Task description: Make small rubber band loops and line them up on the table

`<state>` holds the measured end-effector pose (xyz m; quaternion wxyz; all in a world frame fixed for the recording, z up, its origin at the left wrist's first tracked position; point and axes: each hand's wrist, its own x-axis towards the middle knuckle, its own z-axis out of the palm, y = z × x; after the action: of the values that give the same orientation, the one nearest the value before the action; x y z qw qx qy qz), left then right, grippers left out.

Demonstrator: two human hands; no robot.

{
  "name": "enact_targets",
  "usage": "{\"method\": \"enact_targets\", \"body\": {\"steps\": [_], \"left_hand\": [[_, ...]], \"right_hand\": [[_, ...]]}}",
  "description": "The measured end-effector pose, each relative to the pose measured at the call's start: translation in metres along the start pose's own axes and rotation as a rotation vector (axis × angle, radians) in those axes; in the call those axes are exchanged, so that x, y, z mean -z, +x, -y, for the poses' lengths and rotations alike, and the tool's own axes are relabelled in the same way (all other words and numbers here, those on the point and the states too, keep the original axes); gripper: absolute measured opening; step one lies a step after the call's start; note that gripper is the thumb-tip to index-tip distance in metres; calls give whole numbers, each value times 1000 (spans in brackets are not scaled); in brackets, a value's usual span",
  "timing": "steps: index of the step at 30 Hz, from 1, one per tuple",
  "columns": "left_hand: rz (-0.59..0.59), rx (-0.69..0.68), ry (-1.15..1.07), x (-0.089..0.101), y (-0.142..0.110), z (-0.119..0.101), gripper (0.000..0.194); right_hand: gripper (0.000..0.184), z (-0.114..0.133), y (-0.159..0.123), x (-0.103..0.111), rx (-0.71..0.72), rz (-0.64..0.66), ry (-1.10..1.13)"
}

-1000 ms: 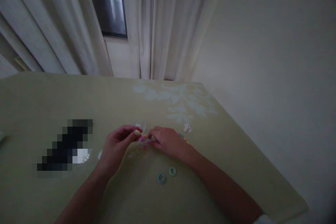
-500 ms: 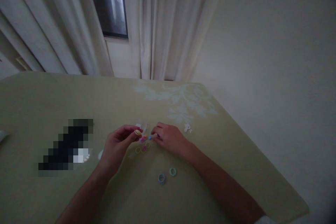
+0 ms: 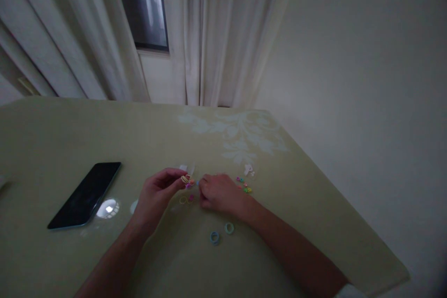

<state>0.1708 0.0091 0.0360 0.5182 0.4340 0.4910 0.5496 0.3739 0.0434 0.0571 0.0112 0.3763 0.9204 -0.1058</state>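
Yellow bands look light, stretchy: pinch their rims, as your left hand does; your right hand curls, hold hidden.

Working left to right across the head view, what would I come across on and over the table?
Pale item cut off at the edge → black phone → left hand → blue ring → mint-green ring → white pieces. Overlapping things are left out.
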Motion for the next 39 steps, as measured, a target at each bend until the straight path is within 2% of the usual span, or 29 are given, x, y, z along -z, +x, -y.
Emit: {"method": "enact_targets", "body": {"steps": [2, 6, 9, 15, 21, 25, 28, 30, 32, 34, 36, 39], "left_hand": [[41, 9, -3, -1, -1, -1, 29], [133, -33, 6, -5, -5, -5, 25], [199, -52, -19, -8, -8, -6, 20], [153, -73, -56, -9, -7, 0, 19], [156, -106, -7, -8, -5, 0, 21], [102, -187, -1, -9, -5, 0, 13], [71, -176, -13, -11, -5, -1, 15], [50, -153, -13, -11, -5, -2, 17], [10, -152, -21, -9, -5, -2, 19], [-42, -165, -48, -6, -4, -1, 21], [-80, -176, -78, -3, -3, 0, 22], [-89, -172, -87, -1, -2, 2, 24]], "right_hand": [[16, -5, -1, 9, -17, -77, 153], [11, -13, -4, 23, -59, -294, 702], [15, -11, -5, 23, -46, -272, 993], [17, 1, -5, 16, -33, -196, 1122], [24, 4, -4, 17, -42, -212, 1210], [25, 4, -2, 16, -30, -271, 1214], [27, 3, 0, 14, -40, -321, 1199], [24, 2, 2, 10, -73, -386, 1124], [17, 2, 4, 3, -87, -432, 937], [12, 3, 5, -4, -50, -378, 674], [16, 5, 5, -11, -2, -259, 425], [18, 7, 5, -16, 20, -155, 250]]}}
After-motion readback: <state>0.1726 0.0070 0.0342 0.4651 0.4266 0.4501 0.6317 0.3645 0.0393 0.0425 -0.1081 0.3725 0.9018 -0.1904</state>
